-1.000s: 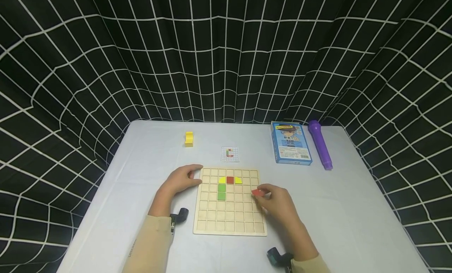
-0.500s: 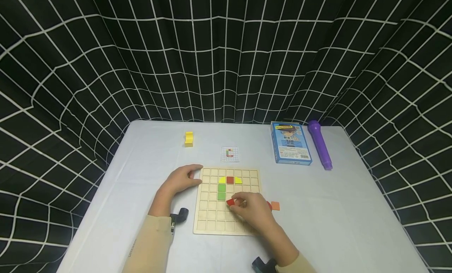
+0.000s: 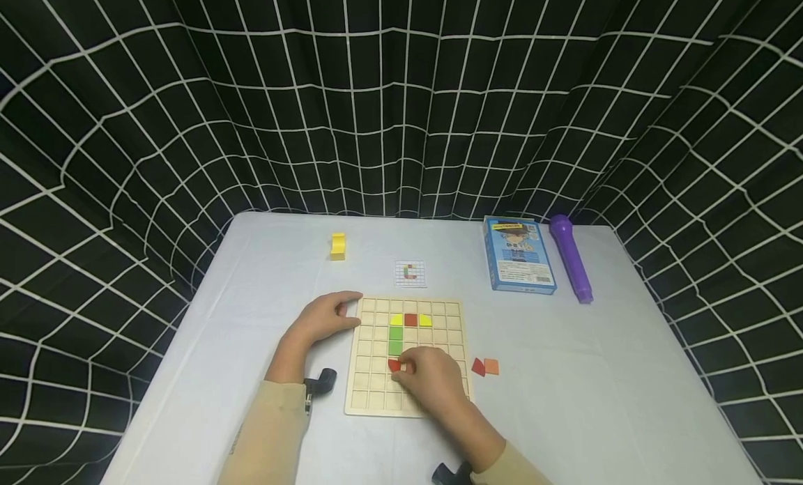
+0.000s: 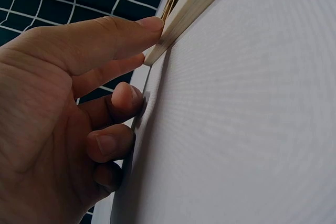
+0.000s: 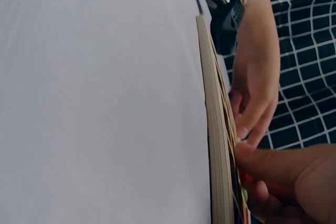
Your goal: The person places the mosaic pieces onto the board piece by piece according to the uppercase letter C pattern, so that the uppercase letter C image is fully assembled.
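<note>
A wooden board with a grid of square cells (image 3: 369,384) lies flat on the table. On it sit a red square tile (image 3: 410,320) between two yellow curved-edge tiles (image 3: 425,320), and two green square tiles (image 3: 396,341) in the column below the left yellow one. My right hand (image 3: 434,378) pinches a red tile (image 3: 394,365) at the cell under the green ones; the fingers partly cover it. My left hand (image 3: 323,318) rests by the board's left edge, its thumb touching the wooden side (image 4: 184,14) in the left wrist view.
Right of the board lie a red curved-edge tile (image 3: 479,366) and an orange square tile (image 3: 492,366). Behind it is a small pattern card (image 3: 410,274). Farther back stand a yellow block (image 3: 337,247), a blue box (image 3: 519,256) and a purple microphone-shaped object (image 3: 571,258).
My right hand has carried the red tile leftward from the board's right edge to the column under the green tiles, uncovering the loose red and orange tiles. My left hand has stayed put.
</note>
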Motion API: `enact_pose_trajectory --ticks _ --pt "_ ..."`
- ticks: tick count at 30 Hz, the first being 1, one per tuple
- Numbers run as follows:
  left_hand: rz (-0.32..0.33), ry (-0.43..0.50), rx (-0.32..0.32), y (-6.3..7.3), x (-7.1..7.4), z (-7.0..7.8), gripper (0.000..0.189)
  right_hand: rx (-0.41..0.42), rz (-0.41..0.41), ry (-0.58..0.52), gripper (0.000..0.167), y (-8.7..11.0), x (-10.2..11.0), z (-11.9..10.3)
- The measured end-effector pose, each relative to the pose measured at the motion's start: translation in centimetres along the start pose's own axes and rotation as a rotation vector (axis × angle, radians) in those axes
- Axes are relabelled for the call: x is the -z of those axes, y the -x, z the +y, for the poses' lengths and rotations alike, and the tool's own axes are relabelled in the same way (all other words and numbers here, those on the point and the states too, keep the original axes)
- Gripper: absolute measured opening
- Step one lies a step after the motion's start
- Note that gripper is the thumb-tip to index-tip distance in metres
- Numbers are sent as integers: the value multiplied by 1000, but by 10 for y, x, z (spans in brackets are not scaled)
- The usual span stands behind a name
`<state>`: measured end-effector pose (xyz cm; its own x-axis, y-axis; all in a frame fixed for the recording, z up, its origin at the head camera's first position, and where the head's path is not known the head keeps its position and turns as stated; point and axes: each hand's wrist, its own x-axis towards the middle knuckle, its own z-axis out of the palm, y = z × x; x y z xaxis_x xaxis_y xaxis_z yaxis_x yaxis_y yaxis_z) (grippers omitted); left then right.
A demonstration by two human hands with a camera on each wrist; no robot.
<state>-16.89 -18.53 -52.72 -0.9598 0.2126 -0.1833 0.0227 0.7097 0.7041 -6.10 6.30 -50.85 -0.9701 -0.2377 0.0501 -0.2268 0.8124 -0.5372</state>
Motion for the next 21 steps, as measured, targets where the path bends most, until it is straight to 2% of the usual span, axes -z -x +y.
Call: enact_pose_trajectory --ticks 9,12,17,21 --pt "-12 -8 -21 -2 1 -1 62 48 87 95 9 1 -3 1" --pt "-11 -9 -25 -2 1 -1 62 43 78 101 10 2 -2 -1" --pt "-3 -17 -20 -2 1 -2 63 58 17 90 15 7 6 0" --pt "-8 -8 -12 -3 1 -1 63 47 29 47 20 14 16 9"
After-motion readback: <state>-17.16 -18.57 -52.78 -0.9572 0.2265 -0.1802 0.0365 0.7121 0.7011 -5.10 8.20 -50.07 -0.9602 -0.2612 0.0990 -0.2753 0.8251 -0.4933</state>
